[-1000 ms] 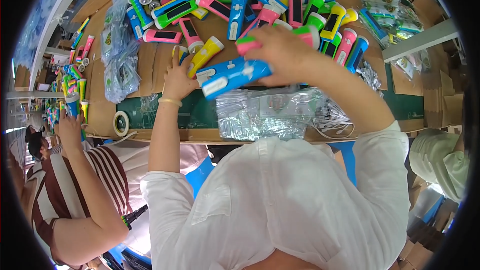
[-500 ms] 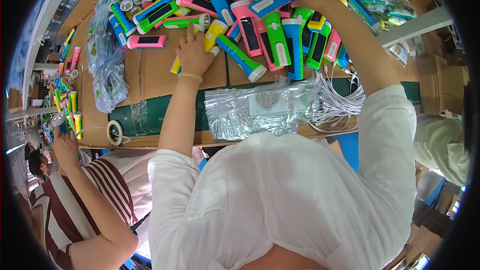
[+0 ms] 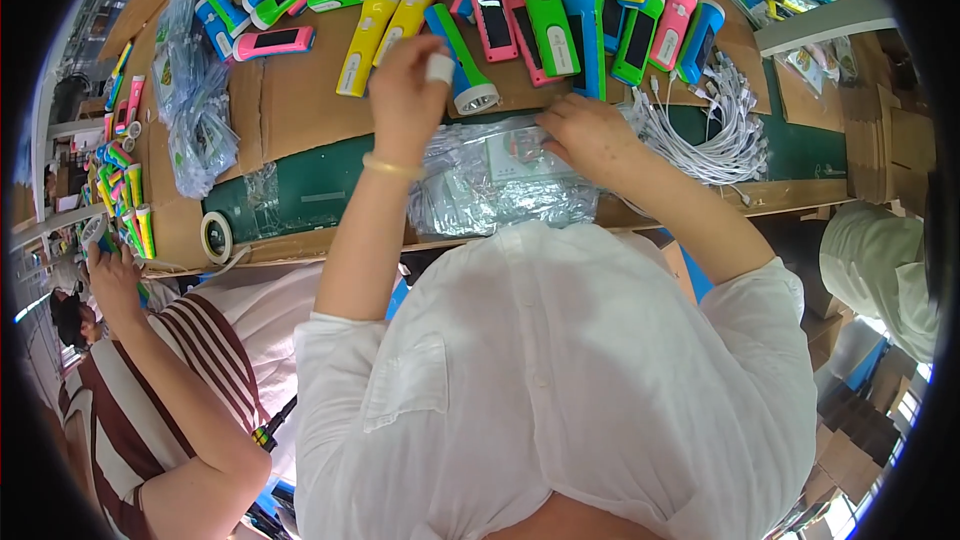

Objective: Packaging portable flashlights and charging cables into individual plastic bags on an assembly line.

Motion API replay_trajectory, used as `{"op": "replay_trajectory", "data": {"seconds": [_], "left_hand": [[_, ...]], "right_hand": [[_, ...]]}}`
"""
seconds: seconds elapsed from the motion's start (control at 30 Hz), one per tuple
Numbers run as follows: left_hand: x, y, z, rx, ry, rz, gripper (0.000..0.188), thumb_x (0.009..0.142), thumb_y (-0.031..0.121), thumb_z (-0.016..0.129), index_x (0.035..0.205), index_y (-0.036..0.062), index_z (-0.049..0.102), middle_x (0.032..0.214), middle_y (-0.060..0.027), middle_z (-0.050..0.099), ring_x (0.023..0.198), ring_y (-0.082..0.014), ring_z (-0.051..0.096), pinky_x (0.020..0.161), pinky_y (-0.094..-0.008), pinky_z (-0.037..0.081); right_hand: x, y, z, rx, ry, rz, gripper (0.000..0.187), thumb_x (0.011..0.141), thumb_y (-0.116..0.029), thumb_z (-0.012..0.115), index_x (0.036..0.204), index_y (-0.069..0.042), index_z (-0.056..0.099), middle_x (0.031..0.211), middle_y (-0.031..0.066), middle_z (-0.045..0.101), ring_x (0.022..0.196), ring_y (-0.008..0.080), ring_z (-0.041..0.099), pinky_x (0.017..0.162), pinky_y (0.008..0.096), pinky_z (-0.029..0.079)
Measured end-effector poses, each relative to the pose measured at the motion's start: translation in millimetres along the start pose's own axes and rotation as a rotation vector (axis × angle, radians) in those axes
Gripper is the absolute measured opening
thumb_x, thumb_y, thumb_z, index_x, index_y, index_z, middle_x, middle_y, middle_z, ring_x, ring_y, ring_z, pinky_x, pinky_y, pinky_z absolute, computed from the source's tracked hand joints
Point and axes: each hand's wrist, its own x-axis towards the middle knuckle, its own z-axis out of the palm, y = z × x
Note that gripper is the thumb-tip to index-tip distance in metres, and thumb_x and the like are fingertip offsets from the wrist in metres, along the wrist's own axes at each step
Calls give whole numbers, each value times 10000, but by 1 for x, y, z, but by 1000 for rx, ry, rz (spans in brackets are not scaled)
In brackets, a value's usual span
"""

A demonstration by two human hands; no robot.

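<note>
My left hand (image 3: 408,95) is raised over the cardboard, just left of a blue and green flashlight (image 3: 460,60). Its fingers are curled in, a white wrap shows at the thumb, and no object is visible in them. Two yellow flashlights (image 3: 368,43) lie just beyond it. My right hand (image 3: 590,136) has its bent fingertips on a stack of clear plastic bags (image 3: 480,195) at the table's near edge, gripping at the upper right part. A printed card shows through the plastic.
A heap of coloured flashlights (image 3: 550,25) covers the far side. White cables (image 3: 725,135) lie bundled at right. Packed clear bags (image 3: 195,110) and a tape roll (image 3: 216,237) lie at left. A co-worker's hand (image 3: 115,285) works beside more flashlights at far left.
My right hand has come back from the far flashlights to the plastic bags. My left hand has lifted off the yellow flashlights, which now lie side by side. My view has shifted slightly.
</note>
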Motion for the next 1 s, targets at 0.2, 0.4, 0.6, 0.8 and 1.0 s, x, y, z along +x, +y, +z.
{"op": "replay_trajectory", "data": {"seconds": [0.2,0.4,0.6,0.8,1.0], "left_hand": [[-90,42,18,227,-364,207,221,757,-15,680,976,20,694,1010,-131,676,987,-347,618,874,-438,507],[-107,43,10,282,-471,171,263,782,-45,646,1028,46,670,1015,-126,690,979,-352,635,819,-414,512],[-83,70,32,147,-491,-153,265,800,44,715,1064,43,703,1049,-166,689,918,-390,660,787,-436,524],[-76,57,38,125,-499,-47,270,815,55,730,1081,20,703,1018,-187,673,934,-397,660,780,-433,525],[-85,58,40,71,-407,-18,205,811,25,712,1015,33,723,981,-154,682,913,-377,647,791,-432,511]], "right_hand": [[-26,3,22,64,242,-187,277,794,-132,767,1034,-78,640,1138,68,653,1087,290,620,959,421,481],[-45,18,-4,136,49,36,322,756,-122,798,1011,-90,604,1057,66,653,1031,295,616,934,459,445],[-34,25,10,300,160,-89,317,700,-51,767,957,-87,584,979,75,611,1007,308,586,884,435,465],[-36,21,12,425,309,-95,268,736,-62,779,952,-64,621,990,86,619,998,317,582,874,421,476],[-36,33,10,564,161,59,169,823,-117,757,941,-20,685,905,128,645,914,326,604,790,415,490]]}}
